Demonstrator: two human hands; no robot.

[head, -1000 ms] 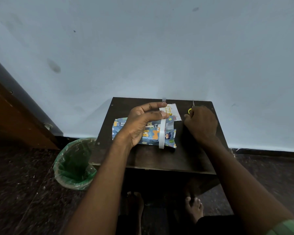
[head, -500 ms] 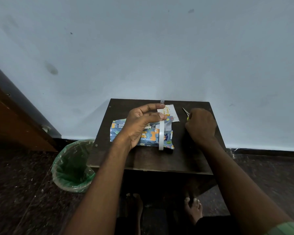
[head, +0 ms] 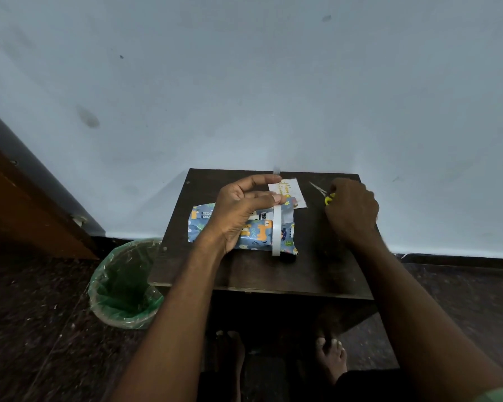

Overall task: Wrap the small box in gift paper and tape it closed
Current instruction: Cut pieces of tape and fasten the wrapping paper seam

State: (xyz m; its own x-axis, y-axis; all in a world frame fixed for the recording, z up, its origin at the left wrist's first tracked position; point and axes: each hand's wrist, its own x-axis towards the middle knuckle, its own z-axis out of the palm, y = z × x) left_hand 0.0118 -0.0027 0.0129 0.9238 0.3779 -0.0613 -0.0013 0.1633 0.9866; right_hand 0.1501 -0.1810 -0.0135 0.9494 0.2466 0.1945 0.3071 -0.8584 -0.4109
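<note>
Right hand (head: 351, 211) is now lifting the scissors (head: 321, 192) at frame centre-right, fingers curled round them; left hand (head: 240, 211) is holding the tape roll (head: 276, 230), pinching its pulled strip for cutting.

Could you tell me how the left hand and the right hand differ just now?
The left hand is over the wrapped box, holding a tape roll with a strip drawn up between thumb and forefinger; the right hand is beside the box, gripping yellow-handled scissors. The left shows its palm side, the right its back. Both are above the dark table.
</note>
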